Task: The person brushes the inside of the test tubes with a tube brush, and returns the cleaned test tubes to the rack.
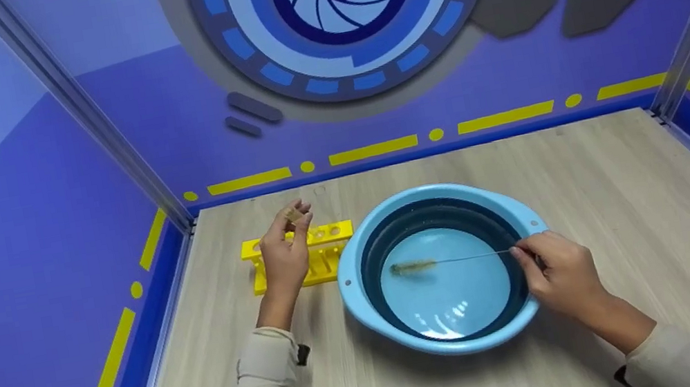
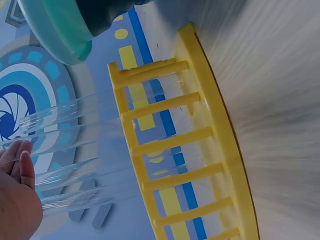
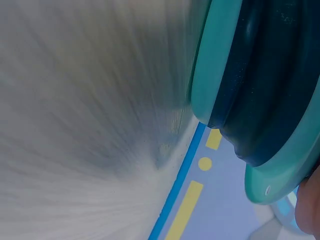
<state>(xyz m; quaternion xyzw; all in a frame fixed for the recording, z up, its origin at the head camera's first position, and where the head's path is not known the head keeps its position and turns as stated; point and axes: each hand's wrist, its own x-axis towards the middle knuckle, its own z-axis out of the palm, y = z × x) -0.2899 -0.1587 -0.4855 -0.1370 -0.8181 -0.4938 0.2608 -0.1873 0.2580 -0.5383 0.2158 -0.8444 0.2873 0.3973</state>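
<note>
My left hand (image 1: 286, 259) is over the yellow test tube rack (image 1: 251, 251), thumb and fingers pinching the upper end of a clear test tube (image 2: 57, 137). That tube reaches farther up than the other clear tubes (image 2: 70, 200) standing in the rack. At the basin's right rim, my right hand (image 1: 563, 272) pinches the thin wire handle of a test tube brush (image 1: 413, 267). The brush lies level across the blue basin (image 1: 355, 304), its bristled head pointing left over the basin's inside. Only a fingertip of the right hand (image 3: 309, 207) shows in the right wrist view.
The round basin has dark, folding side walls (image 3: 270, 75) and stands on a wood-grain table (image 1: 628, 209), right beside the rack. Blue-purple printed panels (image 1: 118, 133) close off the back and both sides.
</note>
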